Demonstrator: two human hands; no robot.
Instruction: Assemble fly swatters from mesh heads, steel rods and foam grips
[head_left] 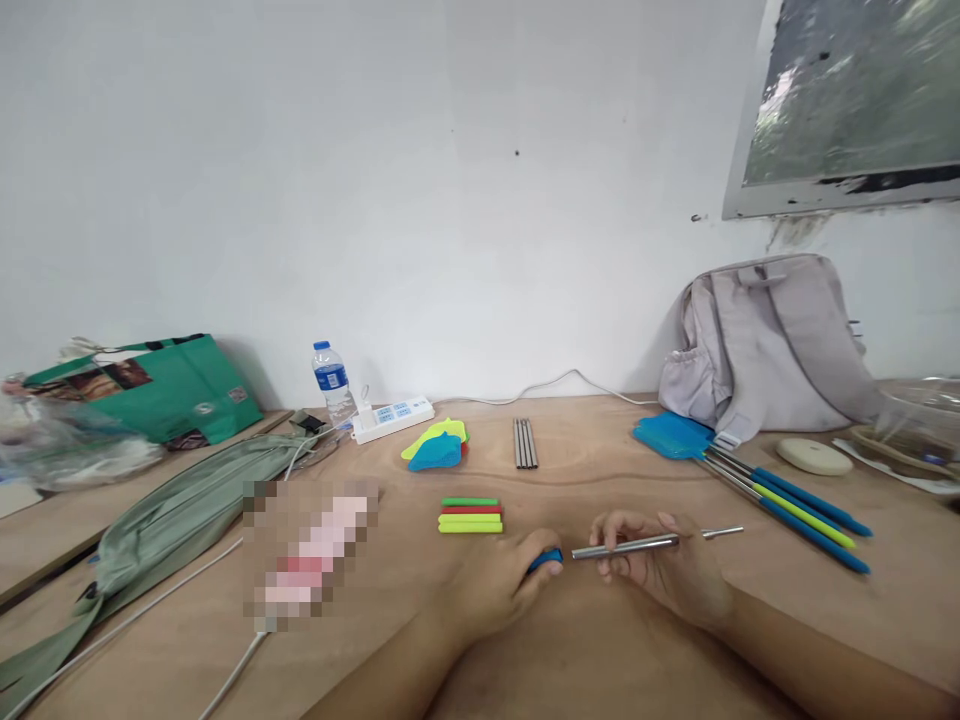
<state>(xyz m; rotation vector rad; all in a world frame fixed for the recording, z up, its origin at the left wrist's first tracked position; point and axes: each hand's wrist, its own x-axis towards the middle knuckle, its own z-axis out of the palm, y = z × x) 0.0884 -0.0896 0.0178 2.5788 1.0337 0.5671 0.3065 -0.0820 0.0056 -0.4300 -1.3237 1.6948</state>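
"Two hands are in use; how does each of yours stand?"

"Your left hand [499,582] is curled, thumb and fingers clamped on a short blue piece [546,559]. Your right hand [660,565] is partly curled, fingers closed about a metal tube [634,546]."

"Which way does your tube point?"

"Its long axis runs nearly crosswise before you, the left end slightly nearer you. That end faces your blue piece, just apart from it. A thinner metal end [724,532] shows beyond your right hand. You hold the tube over the near part of the table [585,660]; its height cannot be told."

"And your surface and room?"

"Your table is brown, wood-grained. Ahead of you lie coloured sticks [470,516] in green, red and yellow, loose coloured heads [436,452] and a row of metal tubes [525,443]. To your right are swatters [675,436] and a backpack [780,345], against a white wall [480,200]."
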